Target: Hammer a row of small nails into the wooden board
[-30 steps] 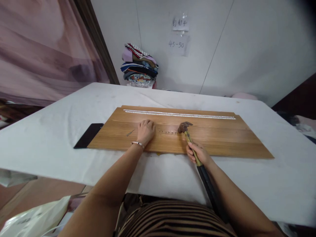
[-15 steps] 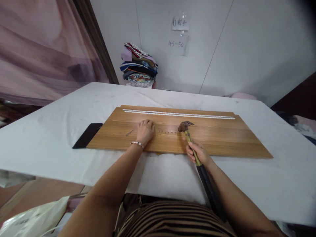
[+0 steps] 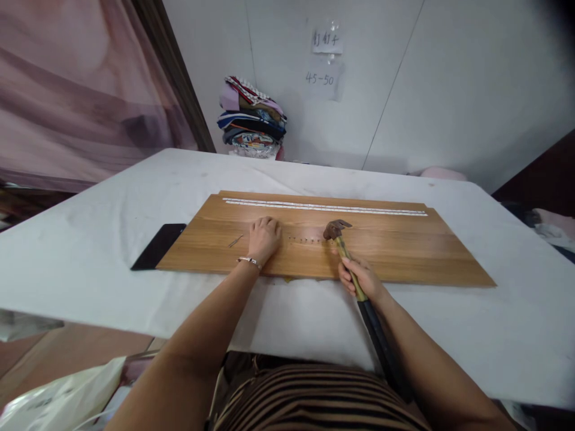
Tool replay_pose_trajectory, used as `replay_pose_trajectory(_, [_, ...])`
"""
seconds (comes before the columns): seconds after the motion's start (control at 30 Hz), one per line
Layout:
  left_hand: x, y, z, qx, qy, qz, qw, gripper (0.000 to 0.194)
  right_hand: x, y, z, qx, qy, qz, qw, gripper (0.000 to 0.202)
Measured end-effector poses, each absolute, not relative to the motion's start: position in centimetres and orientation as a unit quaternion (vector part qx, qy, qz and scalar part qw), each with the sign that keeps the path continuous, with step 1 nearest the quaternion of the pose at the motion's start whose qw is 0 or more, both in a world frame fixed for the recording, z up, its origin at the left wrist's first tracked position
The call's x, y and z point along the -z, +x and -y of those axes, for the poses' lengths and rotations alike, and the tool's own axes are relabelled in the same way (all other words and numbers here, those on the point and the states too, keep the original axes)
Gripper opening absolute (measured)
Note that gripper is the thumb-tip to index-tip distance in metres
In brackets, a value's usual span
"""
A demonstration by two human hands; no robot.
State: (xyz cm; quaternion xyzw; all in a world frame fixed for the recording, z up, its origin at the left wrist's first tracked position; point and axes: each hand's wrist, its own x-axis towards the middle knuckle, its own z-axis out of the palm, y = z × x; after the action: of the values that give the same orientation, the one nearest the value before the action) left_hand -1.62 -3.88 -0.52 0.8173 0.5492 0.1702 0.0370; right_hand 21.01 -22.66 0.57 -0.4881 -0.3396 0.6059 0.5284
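My right hand [image 3: 362,277] is closed round the upper handle of a claw hammer [image 3: 380,338]. The rusty hammer head is at or just above a wooden board [image 3: 417,254], at the right end of a row of small nails [image 3: 307,240]. Whether the head touches a nail I cannot tell. On the board to the left of the row rests my left hand [image 3: 265,238], palm down, its fingers stretched forward and slightly bent. No object shows in it. A few loose nails [image 3: 235,240] lie left of that hand.
Two white strips [image 3: 323,208] run along the board's far side. A flat black object [image 3: 158,246] lies at its left end. The board is on a white-covered table [image 3: 90,251]. Behind the table stands a stack of folded cloth [image 3: 253,120] by the wall.
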Motion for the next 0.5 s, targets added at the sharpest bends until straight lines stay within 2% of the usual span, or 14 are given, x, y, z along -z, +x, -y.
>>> replay_pose_trajectory(0.5, [0.50, -1.65, 3.95, -0.178, 0.817, -0.546, 0.037, 0.029, -0.49, 20.98, 22.63, -0.614, -0.486, 0.329, 0.528, 0.055])
